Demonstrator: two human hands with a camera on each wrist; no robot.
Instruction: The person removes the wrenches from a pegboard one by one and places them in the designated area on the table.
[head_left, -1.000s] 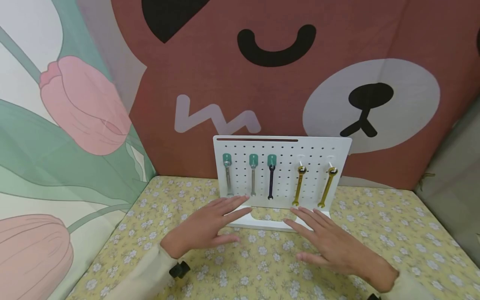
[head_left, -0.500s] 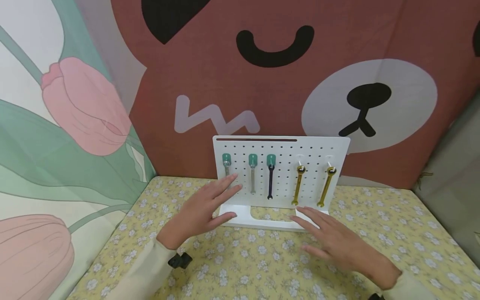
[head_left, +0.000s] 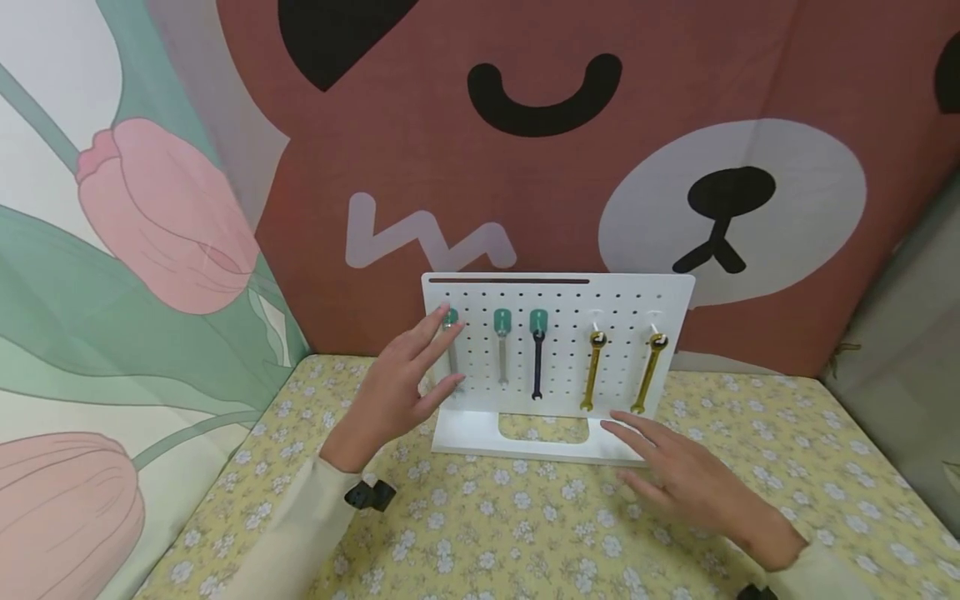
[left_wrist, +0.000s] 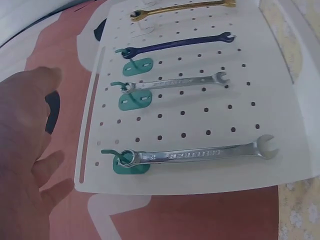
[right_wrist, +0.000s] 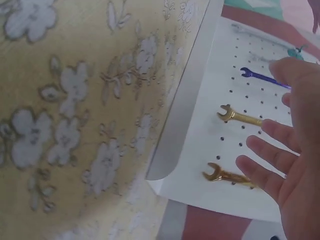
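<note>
Several combination wrenches hang in a row on a white pegboard. At the left end is a silver wrench, partly behind my left hand in the head view. My left hand's fingers are extended near its upper end; whether they touch it I cannot tell, but nothing is held. Beside it hang a smaller silver wrench and a dark purple wrench. Two gold wrenches, the inner one and the outer one, hang on the right. My right hand hovers before the board's lower right, fingers loosely extended, holding nothing.
Teal hooks carry the silver and purple wrenches; clear hooks carry the gold ones. The board's white base stands on a yellow floral tablecloth. A cloth with a bear print hangs behind.
My left hand has risen from the board's base to the leftmost silver wrench's upper end. The right hand has shifted slightly right. The wrenches still hang in place.
</note>
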